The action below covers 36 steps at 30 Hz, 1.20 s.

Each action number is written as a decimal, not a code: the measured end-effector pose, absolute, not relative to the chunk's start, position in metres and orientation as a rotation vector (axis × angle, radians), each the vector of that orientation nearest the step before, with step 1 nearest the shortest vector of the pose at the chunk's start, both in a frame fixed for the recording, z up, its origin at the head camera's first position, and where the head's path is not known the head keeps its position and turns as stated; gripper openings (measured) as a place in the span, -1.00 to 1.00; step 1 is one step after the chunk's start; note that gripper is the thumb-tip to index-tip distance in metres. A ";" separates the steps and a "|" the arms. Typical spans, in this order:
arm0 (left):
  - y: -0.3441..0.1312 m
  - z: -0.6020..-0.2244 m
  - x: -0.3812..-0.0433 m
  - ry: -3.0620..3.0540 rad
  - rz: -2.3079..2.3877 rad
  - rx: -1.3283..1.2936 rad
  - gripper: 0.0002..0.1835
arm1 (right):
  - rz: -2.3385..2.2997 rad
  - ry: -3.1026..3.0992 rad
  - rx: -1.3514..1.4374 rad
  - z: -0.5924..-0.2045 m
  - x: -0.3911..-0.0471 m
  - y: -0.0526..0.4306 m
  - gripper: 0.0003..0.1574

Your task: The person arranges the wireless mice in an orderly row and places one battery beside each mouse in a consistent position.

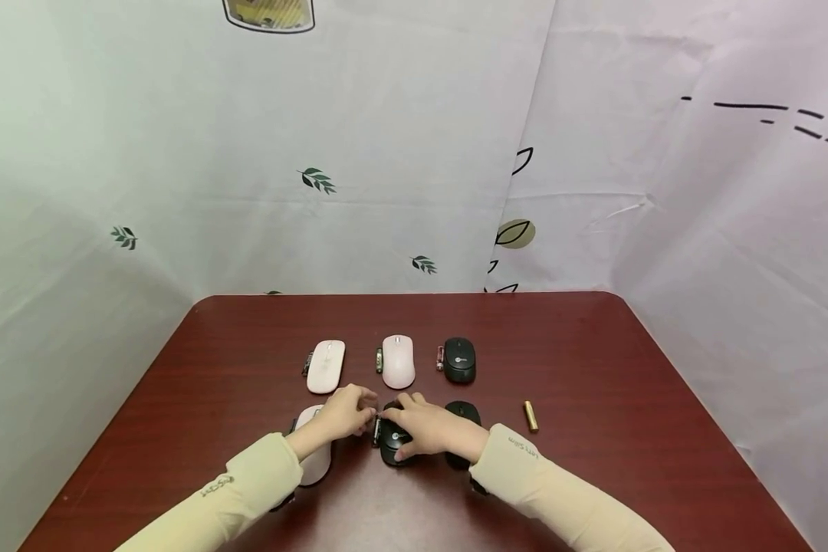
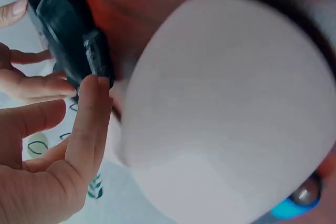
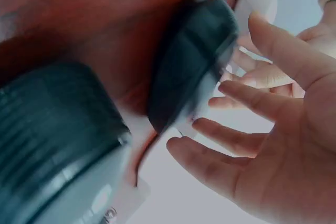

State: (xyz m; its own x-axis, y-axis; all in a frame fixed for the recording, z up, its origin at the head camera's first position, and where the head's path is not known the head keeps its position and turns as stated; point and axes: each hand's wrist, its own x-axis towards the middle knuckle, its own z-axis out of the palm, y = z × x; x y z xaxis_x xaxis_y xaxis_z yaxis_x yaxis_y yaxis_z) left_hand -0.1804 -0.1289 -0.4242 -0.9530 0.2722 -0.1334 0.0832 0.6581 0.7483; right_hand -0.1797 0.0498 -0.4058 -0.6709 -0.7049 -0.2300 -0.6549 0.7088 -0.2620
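Observation:
A black computer mouse [image 1: 390, 445] lies in the middle of the near row, with a dark battery [image 1: 376, 432] along its left side. My right hand [image 1: 428, 427] is over this mouse. In the right wrist view the hand's fingers are spread and fairly straight beside the black mouse [image 3: 191, 51]. From the left, my left hand [image 1: 345, 412] reaches toward the battery. The left wrist view shows its extended fingertips touching the end of the battery [image 2: 94, 51], with the thumb apart from them.
Around them lie a pale mouse [image 1: 310, 468] near left, a black mouse [image 1: 464, 412] near right, and in the far row a white mouse [image 1: 326, 366], a pinkish mouse [image 1: 398, 362] and a black mouse [image 1: 459, 360], batteries beside them. A gold battery [image 1: 530, 416] lies alone at right.

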 end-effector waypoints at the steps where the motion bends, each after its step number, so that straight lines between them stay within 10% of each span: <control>1: -0.129 -0.422 -0.181 2.645 1.165 0.290 -0.71 | -0.235 2.584 -1.078 -0.403 -0.181 0.052 -0.24; 36: -0.049 -0.382 -0.191 2.832 1.021 0.868 -0.92 | -0.863 2.563 -1.020 -0.377 -0.244 0.178 -0.64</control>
